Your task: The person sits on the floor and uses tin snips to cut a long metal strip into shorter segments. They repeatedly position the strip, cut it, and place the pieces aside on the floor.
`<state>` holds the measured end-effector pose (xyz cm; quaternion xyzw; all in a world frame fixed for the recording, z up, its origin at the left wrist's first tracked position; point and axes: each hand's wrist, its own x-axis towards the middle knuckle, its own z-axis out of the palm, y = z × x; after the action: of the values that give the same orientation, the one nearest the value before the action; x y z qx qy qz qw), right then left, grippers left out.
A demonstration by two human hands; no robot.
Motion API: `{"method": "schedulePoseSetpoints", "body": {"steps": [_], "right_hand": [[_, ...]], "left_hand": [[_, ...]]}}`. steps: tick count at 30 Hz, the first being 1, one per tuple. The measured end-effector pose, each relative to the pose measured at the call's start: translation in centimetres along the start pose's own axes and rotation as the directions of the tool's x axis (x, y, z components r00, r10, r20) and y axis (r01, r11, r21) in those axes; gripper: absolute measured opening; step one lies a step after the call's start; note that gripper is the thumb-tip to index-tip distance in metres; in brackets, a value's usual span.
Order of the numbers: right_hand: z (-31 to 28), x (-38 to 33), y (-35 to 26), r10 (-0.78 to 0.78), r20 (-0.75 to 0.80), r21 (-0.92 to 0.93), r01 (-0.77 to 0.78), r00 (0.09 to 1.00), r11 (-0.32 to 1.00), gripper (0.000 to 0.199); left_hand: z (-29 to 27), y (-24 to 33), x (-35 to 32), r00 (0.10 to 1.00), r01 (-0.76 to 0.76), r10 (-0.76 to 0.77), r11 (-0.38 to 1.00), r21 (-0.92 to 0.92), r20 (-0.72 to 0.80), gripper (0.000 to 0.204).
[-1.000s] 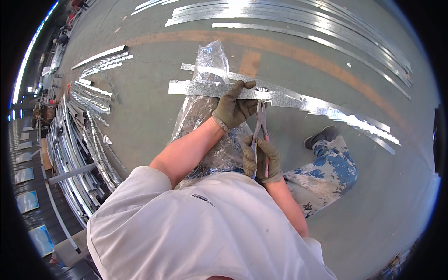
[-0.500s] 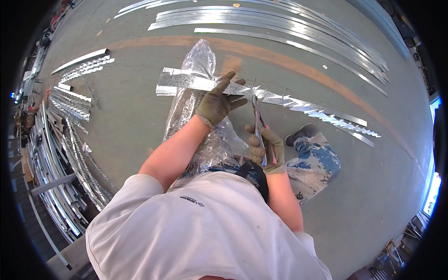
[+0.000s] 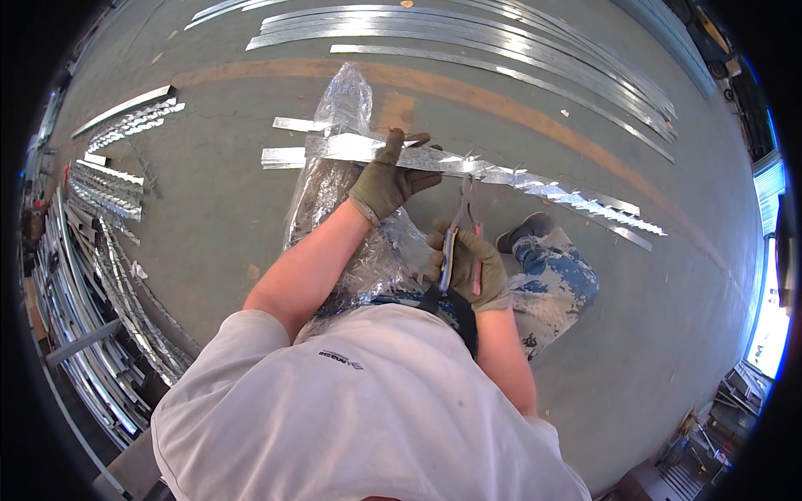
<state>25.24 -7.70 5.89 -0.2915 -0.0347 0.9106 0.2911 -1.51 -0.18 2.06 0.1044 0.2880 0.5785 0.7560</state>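
Head view: gloved left hand (image 3: 391, 177) clamps its fingers on the notched metal strip (image 3: 501, 177); right hand (image 3: 468, 267) grips tin snips (image 3: 458, 234), blades just beside those fingers.

Metal workshop: concrete floor (image 3: 209, 217), long steel strips (image 3: 468, 37), stacked profiles (image 3: 100, 275).

— What moved since a second ago?

— My right hand (image 3: 468, 265) pulled the snips (image 3: 458, 230) back from the metal strip (image 3: 468, 171). Before, it was lower down, near my knee; now it sits closer under the strip.

— And the other hand?

— My left hand (image 3: 391, 177) slid a bit along the strip, toward its plain end.
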Motion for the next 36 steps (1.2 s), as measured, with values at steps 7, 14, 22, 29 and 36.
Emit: {"method": "schedulePoseSetpoints", "body": {"steps": [7, 14, 22, 29, 36], "right_hand": [[0.1, -0.2, 1.6, 0.028, -0.149, -0.361, -0.08, 0.988, 0.929, 0.051], [2.6, 2.8, 1.5, -0.013, -0.372, -0.757, -0.295, 0.928, 0.583, 0.046], [2.6, 4.5, 3.1, -0.114, -0.334, -0.793, -0.214, 0.936, 0.571, 0.044], [6.3, 3.9, 2.7, -0.139, -0.367, -0.816, -0.246, 0.92, 0.523, 0.037], [4.8, 4.4, 4.1, -0.206, -0.389, -0.763, -0.189, 0.898, 0.618, 0.041]], "left_hand": [[-0.3, 0.3, 0.7, 0.994, 0.055, -0.043, 0.991, -0.119, 0.096, 0.082], [-0.4, 1.0, 0.7, 0.999, 0.042, -0.042, 0.991, -0.125, 0.004, 0.098], [-0.8, 0.5, 0.5, 0.999, 0.007, -0.003, 0.993, -0.121, 0.037, 0.093], [-1.5, 0.1, 1.1, 0.999, 0.017, -0.012, 0.991, -0.131, 0.038, 0.093], [-0.9, 0.5, 0.5, 1.0, 0.017, -0.015, 0.996, -0.091, 0.015, 0.089]]}}
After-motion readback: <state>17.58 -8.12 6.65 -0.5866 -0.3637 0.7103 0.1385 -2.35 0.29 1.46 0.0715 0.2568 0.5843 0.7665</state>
